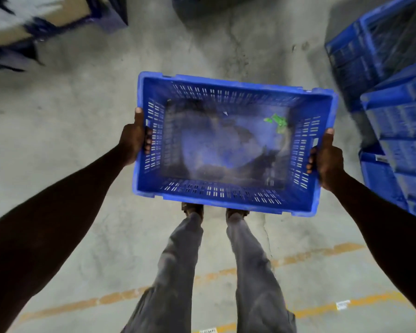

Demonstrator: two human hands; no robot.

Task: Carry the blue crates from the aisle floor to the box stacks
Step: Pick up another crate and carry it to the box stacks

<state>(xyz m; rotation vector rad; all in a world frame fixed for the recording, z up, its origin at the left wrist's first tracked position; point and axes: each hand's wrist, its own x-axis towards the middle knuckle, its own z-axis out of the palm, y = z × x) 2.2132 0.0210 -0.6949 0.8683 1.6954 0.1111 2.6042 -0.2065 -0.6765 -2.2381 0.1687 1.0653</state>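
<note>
blurred: blue crate (231, 145) floor, green scrap (275, 121) unidentifiable | cut off by edges: stacked crates (394, 97) right, cardboard boxes (34, 22) top-left | hidden: feet under crate

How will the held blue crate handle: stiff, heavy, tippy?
Probably stiff: the blue crate keeps its shape, held only at its short ends by the left hand and right hand. Likely light: nearly empty, slotted walls. Apt to tilt if one hand slips.
</note>
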